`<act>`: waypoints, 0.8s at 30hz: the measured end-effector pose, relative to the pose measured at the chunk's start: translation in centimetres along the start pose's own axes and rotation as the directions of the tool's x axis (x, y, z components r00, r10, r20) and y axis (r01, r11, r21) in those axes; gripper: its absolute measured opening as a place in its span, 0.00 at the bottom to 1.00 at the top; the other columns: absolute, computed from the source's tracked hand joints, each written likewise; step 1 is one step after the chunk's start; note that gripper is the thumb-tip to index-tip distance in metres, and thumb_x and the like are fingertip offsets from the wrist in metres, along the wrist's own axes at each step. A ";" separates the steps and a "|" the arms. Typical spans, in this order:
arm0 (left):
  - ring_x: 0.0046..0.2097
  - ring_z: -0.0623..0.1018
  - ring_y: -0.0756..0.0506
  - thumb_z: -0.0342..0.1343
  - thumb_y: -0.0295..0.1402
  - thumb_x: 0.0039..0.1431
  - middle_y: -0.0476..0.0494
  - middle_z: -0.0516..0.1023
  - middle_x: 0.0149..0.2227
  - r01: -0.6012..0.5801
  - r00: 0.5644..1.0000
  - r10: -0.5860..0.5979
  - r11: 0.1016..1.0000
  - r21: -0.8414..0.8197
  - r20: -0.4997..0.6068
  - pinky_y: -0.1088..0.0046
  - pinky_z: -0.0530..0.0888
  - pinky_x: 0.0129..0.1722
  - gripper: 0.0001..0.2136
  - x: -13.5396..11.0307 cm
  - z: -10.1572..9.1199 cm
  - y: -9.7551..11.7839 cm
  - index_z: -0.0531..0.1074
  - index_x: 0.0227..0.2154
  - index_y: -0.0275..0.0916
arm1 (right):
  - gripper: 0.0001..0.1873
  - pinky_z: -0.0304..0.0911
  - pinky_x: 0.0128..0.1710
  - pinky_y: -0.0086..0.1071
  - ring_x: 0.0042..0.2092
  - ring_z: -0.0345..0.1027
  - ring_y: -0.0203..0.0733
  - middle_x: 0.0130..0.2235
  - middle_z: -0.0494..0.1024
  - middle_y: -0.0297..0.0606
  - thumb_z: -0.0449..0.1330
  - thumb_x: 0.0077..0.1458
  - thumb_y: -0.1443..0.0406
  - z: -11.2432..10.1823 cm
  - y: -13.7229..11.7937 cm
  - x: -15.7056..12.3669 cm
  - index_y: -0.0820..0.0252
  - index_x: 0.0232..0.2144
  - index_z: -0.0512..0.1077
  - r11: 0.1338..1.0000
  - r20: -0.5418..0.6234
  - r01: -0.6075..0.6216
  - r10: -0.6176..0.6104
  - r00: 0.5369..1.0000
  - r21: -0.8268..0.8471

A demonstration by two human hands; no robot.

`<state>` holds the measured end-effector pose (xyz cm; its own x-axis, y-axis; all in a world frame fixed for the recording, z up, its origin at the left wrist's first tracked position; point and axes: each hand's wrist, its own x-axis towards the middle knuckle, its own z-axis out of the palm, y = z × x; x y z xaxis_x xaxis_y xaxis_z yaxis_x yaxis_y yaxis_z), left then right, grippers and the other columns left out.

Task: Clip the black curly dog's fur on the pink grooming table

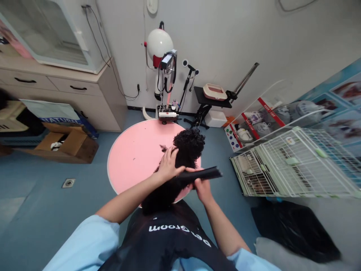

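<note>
Down on the blue floor, the widest thing in view is the white wire cage out on the right, and the beige drawer cabinet sits across the room on the left with an open cardboard box in front of it. Dead centre is the round pink table, and behind its far edge a white dome-headed dryer stands on its pole.

On the table's right half is the dog. Its coat is jet black with tight woolly curls and a fluffy rounded head that points away from the person. The body runs back toward the near rim, right against the person's black apron.

The left hand lies on the fur just behind the head, fingers spread and flat, pressing rather than gripping. The right hand is just beside it, fingers curled tight around one end of a long black comb. The comb lies level across the dog's back, and its free end juts out to the right past the table's edge.
</note>
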<state>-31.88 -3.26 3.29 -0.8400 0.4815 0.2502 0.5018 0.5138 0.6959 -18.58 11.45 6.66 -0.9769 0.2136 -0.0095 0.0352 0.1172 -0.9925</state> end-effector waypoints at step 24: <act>0.49 0.79 0.40 0.50 0.33 0.62 0.39 0.80 0.47 0.214 0.971 -0.208 0.976 -0.036 0.118 0.63 0.74 0.52 0.14 2.5 -1.2 2.9 0.76 0.45 0.37 | 0.14 0.69 0.48 0.42 0.43 0.75 0.45 0.40 0.81 0.37 0.62 0.43 0.68 -5.0 -1.2 10.1 0.54 0.36 0.69 0.980 0.253 0.195 -0.177 0.951 -0.046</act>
<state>-32.78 -1.36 6.73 -0.8956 0.4445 0.0187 0.3032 0.5789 0.7570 -27.48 18.31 8.35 -0.9887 -0.0626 0.1363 -0.1463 0.2012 -0.9686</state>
